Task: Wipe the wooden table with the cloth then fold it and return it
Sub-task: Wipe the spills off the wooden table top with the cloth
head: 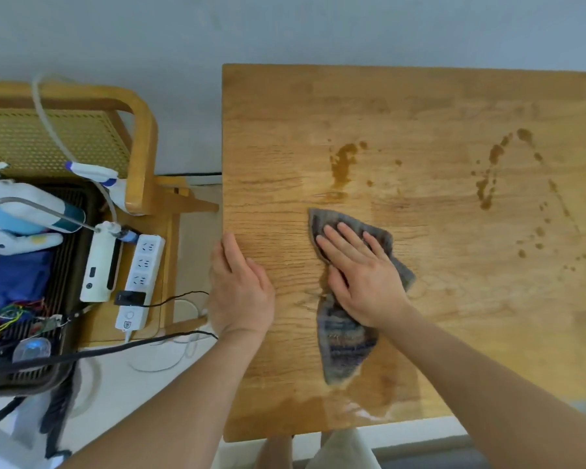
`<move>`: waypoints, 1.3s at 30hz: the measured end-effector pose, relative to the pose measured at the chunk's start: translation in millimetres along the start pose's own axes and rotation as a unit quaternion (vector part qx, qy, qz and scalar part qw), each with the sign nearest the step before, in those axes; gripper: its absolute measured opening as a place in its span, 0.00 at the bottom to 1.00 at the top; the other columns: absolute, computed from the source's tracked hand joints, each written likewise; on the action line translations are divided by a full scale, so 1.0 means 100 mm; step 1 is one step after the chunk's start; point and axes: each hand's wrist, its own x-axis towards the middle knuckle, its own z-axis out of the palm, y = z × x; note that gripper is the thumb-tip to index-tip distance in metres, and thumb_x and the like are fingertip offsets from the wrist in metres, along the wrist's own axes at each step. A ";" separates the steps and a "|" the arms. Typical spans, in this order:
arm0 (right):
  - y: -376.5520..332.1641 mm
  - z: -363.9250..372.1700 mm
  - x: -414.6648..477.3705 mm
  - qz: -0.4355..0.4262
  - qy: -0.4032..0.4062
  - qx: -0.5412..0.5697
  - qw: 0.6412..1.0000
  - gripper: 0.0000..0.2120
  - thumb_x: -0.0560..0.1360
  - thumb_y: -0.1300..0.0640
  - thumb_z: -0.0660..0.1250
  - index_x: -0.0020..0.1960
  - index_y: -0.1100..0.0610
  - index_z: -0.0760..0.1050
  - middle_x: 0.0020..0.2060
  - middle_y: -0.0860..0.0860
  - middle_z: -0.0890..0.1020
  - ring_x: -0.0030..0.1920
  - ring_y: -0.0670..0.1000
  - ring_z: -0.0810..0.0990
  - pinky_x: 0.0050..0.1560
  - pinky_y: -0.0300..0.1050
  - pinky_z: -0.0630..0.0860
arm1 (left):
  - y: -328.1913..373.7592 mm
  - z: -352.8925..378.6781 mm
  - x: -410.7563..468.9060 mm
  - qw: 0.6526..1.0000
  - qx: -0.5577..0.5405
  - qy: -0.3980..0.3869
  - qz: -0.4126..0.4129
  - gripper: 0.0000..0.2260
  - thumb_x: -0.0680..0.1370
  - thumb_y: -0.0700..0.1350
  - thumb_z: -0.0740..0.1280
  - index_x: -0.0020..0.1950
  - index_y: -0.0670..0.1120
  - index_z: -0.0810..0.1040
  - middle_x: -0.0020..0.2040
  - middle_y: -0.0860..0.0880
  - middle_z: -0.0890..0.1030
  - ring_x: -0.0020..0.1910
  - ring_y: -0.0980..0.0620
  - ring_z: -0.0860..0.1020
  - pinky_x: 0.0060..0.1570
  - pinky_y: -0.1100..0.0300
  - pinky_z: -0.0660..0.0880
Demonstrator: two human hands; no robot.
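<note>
A grey striped cloth [344, 340] lies crumpled on the wooden table [454, 316], left of its middle. My right hand [359, 275] presses flat on the cloth's upper part, fingers straight and spread. My left hand [241, 286] rests flat on the table's left edge, fingers straight. Brown liquid stains [344, 162] sit just beyond the cloth, and a second trail of brown drops [494, 170] runs down the right side. A wet sheen [362, 397] shows on the wood near the front edge, below the cloth.
Left of the table stands a wooden chair [139, 137] with a cane back. On it are a white power strip [139, 282], a white device [99, 265], a spray bottle [95, 174] and a dark basket [65, 299] of toys. Cables [170, 343] trail on the floor.
</note>
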 end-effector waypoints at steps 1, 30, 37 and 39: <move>0.15 -0.04 -0.02 0.047 0.012 0.003 0.999 0.25 0.80 0.48 0.50 0.75 0.52 0.65 0.75 0.48 0.64 0.77 0.46 0.55 0.76 0.55 0.56 | 0.00 0.00 0.01 1.000 0.001 0.000 0.000 0.22 0.80 0.49 0.51 0.74 0.46 0.55 0.68 0.42 0.66 0.53 0.43 0.74 0.34 0.54 0.73; -0.41 0.10 0.27 -0.107 -0.005 0.106 0.989 0.20 0.79 0.53 0.58 0.67 0.54 0.76 0.68 0.49 0.75 0.73 0.49 0.66 0.74 0.53 0.60 | 0.06 -0.02 -0.03 0.999 -0.015 0.007 -0.041 0.22 0.81 0.47 0.53 0.75 0.49 0.56 0.72 0.45 0.65 0.59 0.42 0.74 0.42 0.50 0.75; 0.50 -0.14 0.14 0.130 0.169 0.090 0.973 0.19 0.74 0.61 0.57 0.60 0.61 0.80 0.60 0.56 0.81 0.64 0.55 0.77 0.64 0.57 0.74 | 0.06 -0.03 -0.03 0.999 -0.026 0.002 -0.039 0.22 0.81 0.49 0.51 0.75 0.52 0.53 0.72 0.47 0.63 0.53 0.45 0.77 0.38 0.55 0.74; 0.17 -0.04 0.28 0.165 0.171 0.080 0.968 0.20 0.75 0.62 0.57 0.65 0.61 0.77 0.63 0.58 0.79 0.66 0.57 0.76 0.67 0.54 0.72 | 0.05 -0.04 -0.03 0.999 -0.029 -0.004 -0.041 0.21 0.81 0.50 0.50 0.75 0.53 0.53 0.72 0.47 0.63 0.53 0.45 0.77 0.38 0.55 0.73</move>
